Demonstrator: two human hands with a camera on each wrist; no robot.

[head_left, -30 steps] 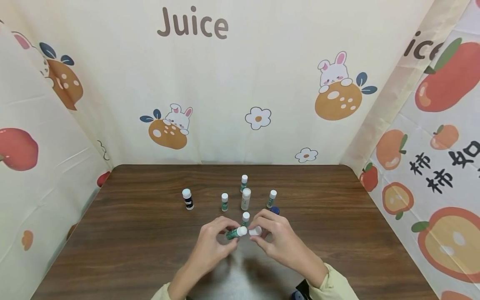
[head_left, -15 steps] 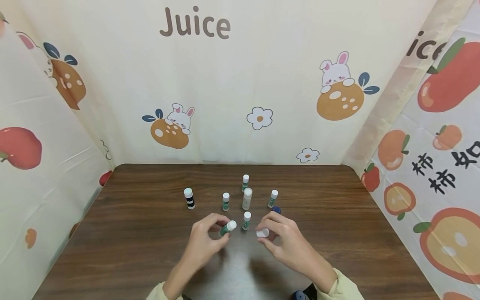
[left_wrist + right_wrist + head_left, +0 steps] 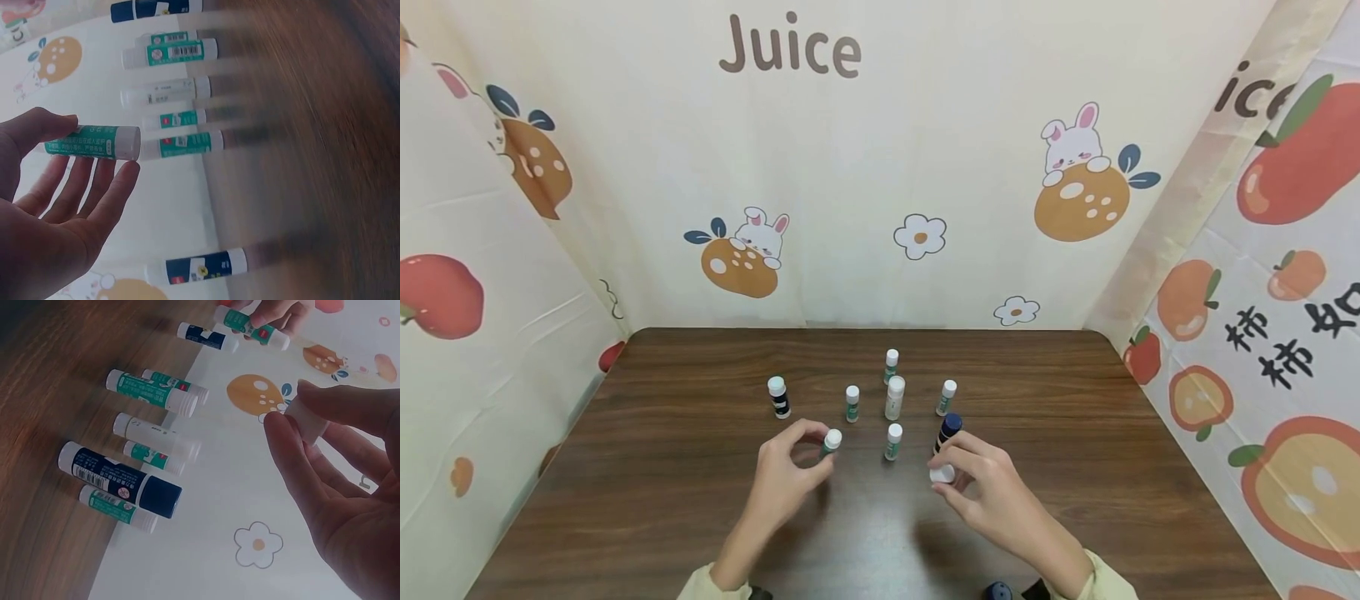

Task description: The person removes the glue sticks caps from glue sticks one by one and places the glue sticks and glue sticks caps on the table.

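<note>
My left hand pinches a green-labelled glue stick between thumb and fingers, raised above the table. Its white upper end faces up in the head view. With thumb and fingertips, my right hand holds a small white cap, plain in the right wrist view too. Just behind that hand stands a navy-capped glue stick, partly covered by the fingers in the head view. A green glue stick stands between the two hands, touched by neither.
Farther back stand a white glue stick, several small green ones, including one on the left and one on the right, and a dark-labelled one. A patterned curtain borders the brown table. A dark round object shows at the bottom edge.
My hands have moved apart: the left has gone left with the glue stick, now more upright, and the right has gone right with the white cap. The standing glue sticks have stayed put.
</note>
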